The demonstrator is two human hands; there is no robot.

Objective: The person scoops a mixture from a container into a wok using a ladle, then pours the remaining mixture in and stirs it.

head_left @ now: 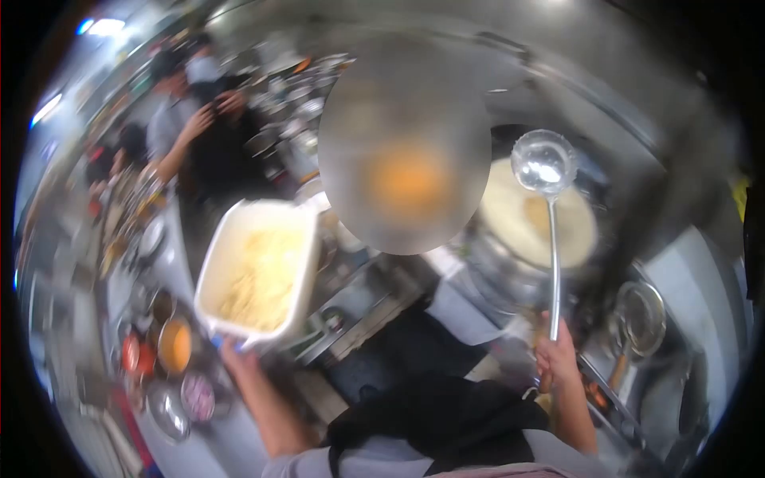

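My left hand (241,355) is closed on the near edge of a white plastic tub (209,271), tilted so its inside shows. Pale yellow, crumbly-looking food (263,279) lies in it. In my right hand (557,350) the handle of a long metal ladle (555,263) is gripped, with its round bowl (544,162) raised upward. Behind the ladle stands a large pot (510,275) of cream-coloured liquid (570,227). Motion blur softens the details, and a smeared oval patch hides the middle of the view.
On the left counter sit bowls of orange (174,346), red (137,354) and chopped purple food (198,397). A strainer (640,319) lies at the right. Another person (215,127) stands at the upper left, near stacked metalware (295,119).
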